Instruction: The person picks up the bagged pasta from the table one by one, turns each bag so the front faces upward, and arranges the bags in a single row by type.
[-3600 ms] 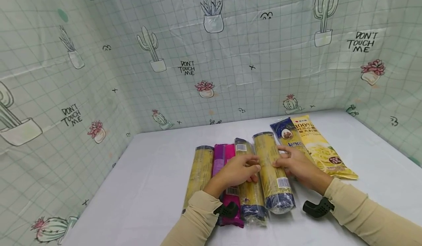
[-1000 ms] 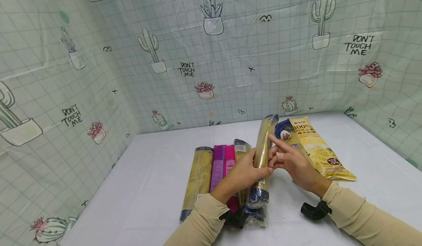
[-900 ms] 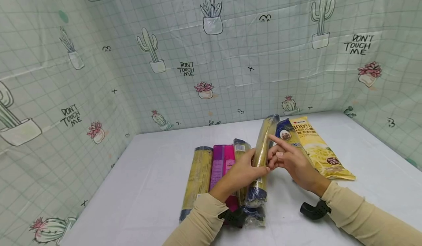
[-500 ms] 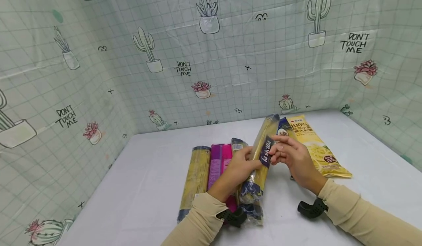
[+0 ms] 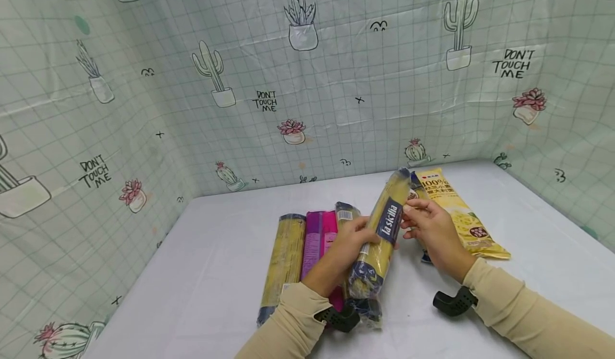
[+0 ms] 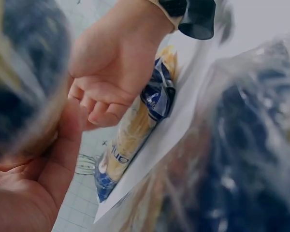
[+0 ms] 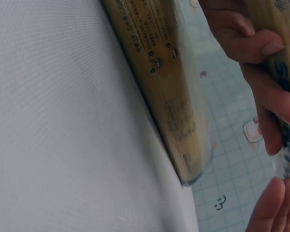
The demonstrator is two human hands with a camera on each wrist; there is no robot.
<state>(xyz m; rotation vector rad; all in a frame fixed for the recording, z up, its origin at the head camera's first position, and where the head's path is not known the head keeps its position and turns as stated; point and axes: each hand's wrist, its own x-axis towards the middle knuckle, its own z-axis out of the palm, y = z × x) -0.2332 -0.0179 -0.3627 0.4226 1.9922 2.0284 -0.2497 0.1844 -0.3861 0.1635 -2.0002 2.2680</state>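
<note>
The left hand's (image 5: 347,241) fingers are holding the pack (image 5: 391,217) above the worktop (image 5: 216,252), its long axis slanting away rightward. The right hand (image 5: 434,236) is touching its right edge, though whether those fingers are pinching I cannot tell. The purple bag (image 5: 313,247) is lying to the left, the yellow bag (image 5: 461,220) to the right, and patterned cloth (image 5: 331,81) is hanging behind.

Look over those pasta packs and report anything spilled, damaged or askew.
Nothing stands out: no spill or tear shows, though some packs are partly hidden. The la sicilia pack is tilted, but the left hand is holding it.
</note>
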